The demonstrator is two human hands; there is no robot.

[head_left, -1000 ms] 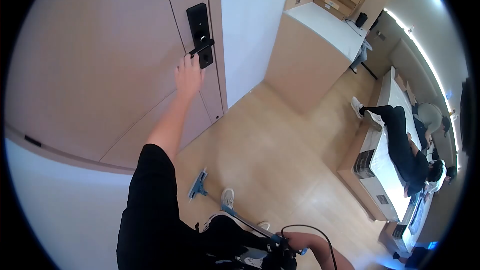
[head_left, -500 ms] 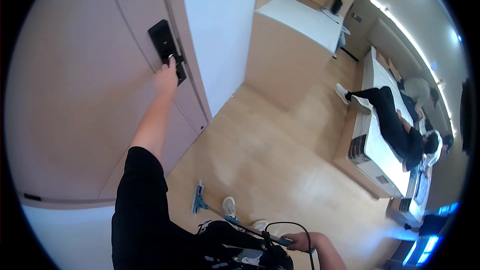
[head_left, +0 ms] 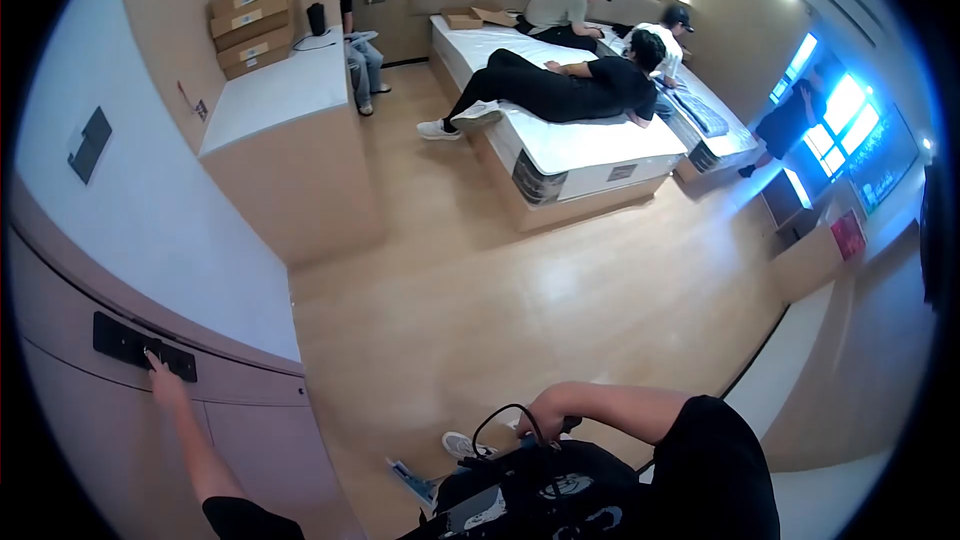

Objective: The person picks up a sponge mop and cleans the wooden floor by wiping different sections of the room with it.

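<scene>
Far out at the lower left, my left hand (head_left: pixel 166 385) has its fingers closed at the small handle of a black door lock (head_left: pixel 118 338) on the pinkish door (head_left: pixel 80 405). My right hand (head_left: pixel 545 418) is near my waist, wrapped round the handle of a long-handled squeegee; the fingers are partly hidden. The blue squeegee head (head_left: pixel 412 482) is low by my feet, and my body covers much of its shaft. A black cable (head_left: pixel 490 413) loops up beside my right hand.
A white-topped counter (head_left: pixel 270 100) carries stacked cardboard boxes (head_left: pixel 252 25). Beyond the wooden floor (head_left: pixel 480 290), people sit or lie on two beds (head_left: pixel 590 155). Another person (head_left: pixel 795 118) stands by the bright window. A wall switch (head_left: pixel 90 145) is beside the door.
My view has swung right, so the door now lies at the lower left and the beds show fully. My left hand stays at the lock; my right hand still holds the squeegee.
</scene>
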